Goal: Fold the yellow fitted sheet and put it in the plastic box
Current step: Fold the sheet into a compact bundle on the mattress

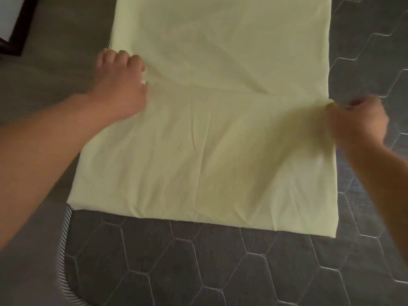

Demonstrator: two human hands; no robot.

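The pale yellow fitted sheet (pixel 220 129) lies folded into a long strip on a dark quilted mattress, running from near the front edge up out of the frame's top. My left hand (pixel 120 85) grips the sheet's left edge with curled fingers, bunching a crease there. On the right edge, my right hand (pixel 357 120) is closed in a fist round the fabric. A fold line crosses the sheet between the two hands. No plastic box shows in this view.
The dark grey mattress (pixel 198 261) with hexagon stitching lies under the sheet, its striped side (pixel 64 250) at the left. Grey floor (pixel 44 62) runs along the left. A dark-framed object (pixel 17 25) stands at the top left corner.
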